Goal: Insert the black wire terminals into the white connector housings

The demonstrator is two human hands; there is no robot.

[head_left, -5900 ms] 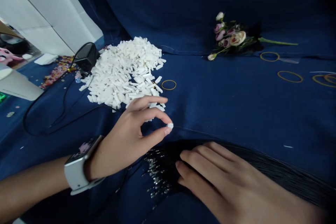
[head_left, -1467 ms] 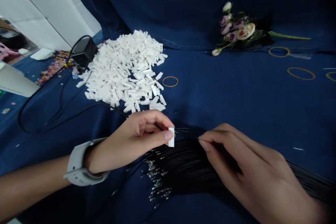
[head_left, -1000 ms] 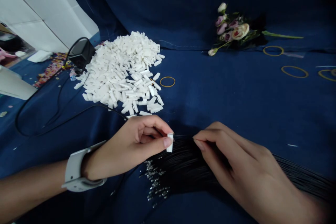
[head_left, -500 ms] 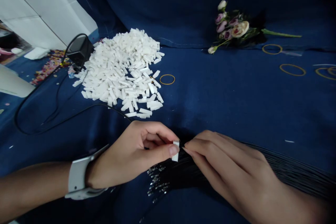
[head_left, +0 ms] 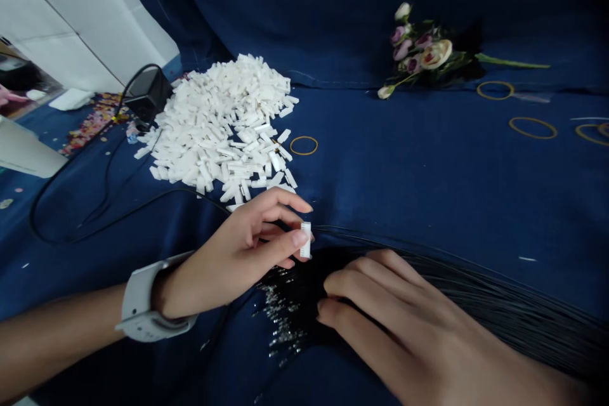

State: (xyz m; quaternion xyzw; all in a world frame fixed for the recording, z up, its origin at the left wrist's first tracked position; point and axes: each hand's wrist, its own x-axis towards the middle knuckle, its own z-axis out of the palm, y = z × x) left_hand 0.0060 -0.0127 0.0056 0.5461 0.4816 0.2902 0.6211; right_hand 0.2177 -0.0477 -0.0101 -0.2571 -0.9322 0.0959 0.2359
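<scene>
Head view puts a white connector housing (head_left: 306, 242) at centre, pinched by the left hand (head_left: 231, 260), ideally lightly and steadily; at four o'clock, the right hand (head_left: 419, 330) curls over black wires (head_left: 480, 288), its grip unclear.

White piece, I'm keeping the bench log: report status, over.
Left hand pinching white piece. Right hand at black wires, grip hidden. White pile beyond left hand; nothing seen blocking either.

Black wires (head_left: 495, 295) run off-frame (right edge).
</scene>
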